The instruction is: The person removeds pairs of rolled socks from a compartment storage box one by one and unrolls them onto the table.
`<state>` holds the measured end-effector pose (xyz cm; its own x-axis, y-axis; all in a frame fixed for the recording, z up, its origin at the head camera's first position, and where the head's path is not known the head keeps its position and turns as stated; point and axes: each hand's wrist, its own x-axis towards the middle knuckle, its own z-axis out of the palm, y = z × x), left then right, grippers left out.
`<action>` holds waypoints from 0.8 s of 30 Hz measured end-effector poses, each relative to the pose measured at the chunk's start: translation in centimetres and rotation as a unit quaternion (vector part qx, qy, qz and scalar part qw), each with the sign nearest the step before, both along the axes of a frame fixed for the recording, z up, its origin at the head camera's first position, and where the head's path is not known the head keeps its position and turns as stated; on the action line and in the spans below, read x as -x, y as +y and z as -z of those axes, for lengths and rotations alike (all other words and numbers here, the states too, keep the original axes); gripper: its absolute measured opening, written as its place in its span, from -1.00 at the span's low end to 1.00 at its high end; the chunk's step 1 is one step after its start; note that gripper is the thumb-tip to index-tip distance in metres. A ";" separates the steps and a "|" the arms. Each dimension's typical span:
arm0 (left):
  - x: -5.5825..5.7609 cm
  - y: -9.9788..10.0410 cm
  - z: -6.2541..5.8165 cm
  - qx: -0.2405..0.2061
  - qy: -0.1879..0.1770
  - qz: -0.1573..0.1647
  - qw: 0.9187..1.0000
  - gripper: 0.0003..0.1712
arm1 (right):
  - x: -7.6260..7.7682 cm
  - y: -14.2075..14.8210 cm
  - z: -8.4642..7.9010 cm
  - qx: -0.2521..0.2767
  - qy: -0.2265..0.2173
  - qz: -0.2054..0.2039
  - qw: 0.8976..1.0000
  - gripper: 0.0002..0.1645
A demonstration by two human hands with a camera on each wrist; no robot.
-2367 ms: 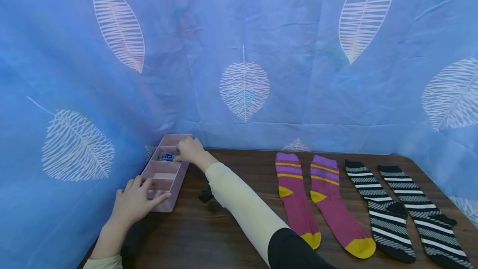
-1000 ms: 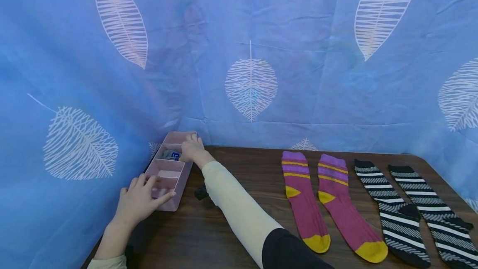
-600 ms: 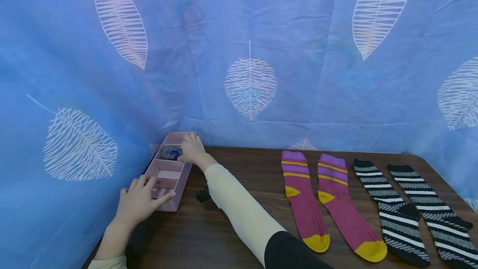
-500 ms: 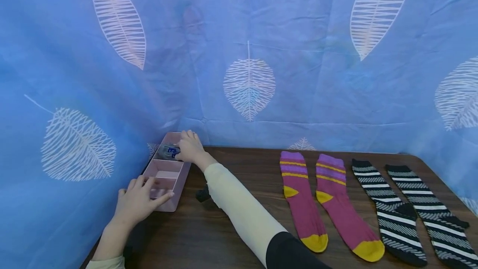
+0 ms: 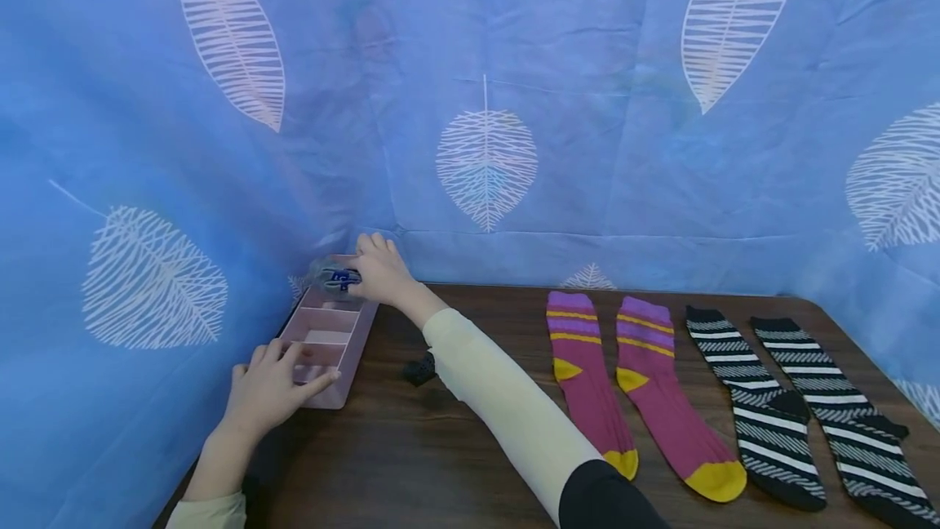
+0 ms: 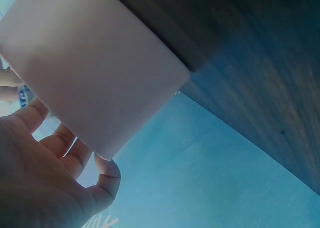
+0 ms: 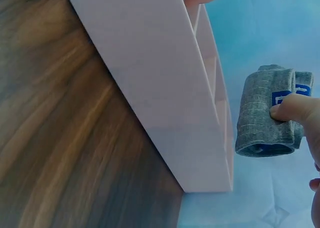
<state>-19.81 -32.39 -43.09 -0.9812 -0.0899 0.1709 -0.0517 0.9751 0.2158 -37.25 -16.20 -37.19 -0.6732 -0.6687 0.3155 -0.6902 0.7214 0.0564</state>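
A pale pink divided storage box (image 5: 358, 353) stands at the table's left, running toward the back curtain. My right hand (image 5: 385, 274) pinches a rolled bundle of grey socks (image 7: 257, 112) with a blue label, held above the box's far end. In the right wrist view the thumb presses on the label, and the bundle is apart from the box. My left hand (image 5: 260, 390) holds the near end of the box, with bent fingers on its rim in the left wrist view. The compartments near that hand are partly hidden by its fingers.
Two maroon socks (image 5: 587, 382) with yellow toes and purple cuffs lie flat at the right. Beside them lie two black-and-white striped socks (image 5: 771, 423). A small black object (image 5: 420, 369) sits by the right sleeve. A blue leaf-print curtain (image 5: 573, 104) backs the wooden table (image 5: 396, 464).
My right hand has raised the grey sock bundle up out of its compartment, toward the box's far end. My left hand has stayed at the near end. The view has shifted slightly.
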 end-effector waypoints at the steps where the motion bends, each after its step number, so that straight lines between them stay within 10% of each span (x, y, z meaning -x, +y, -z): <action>1: 0.0 0.0 0.0 -0.001 0.000 0.000 1.000 0.05 | -0.1 0.4 -0.1 0.000 0.004 -0.001 1.000 -0.64; 24: -0.4 -0.1 0.2 -0.019 0.006 0.006 1.000 0.01 | -2.5 11.8 0.5 0.030 0.033 0.014 0.999 -0.67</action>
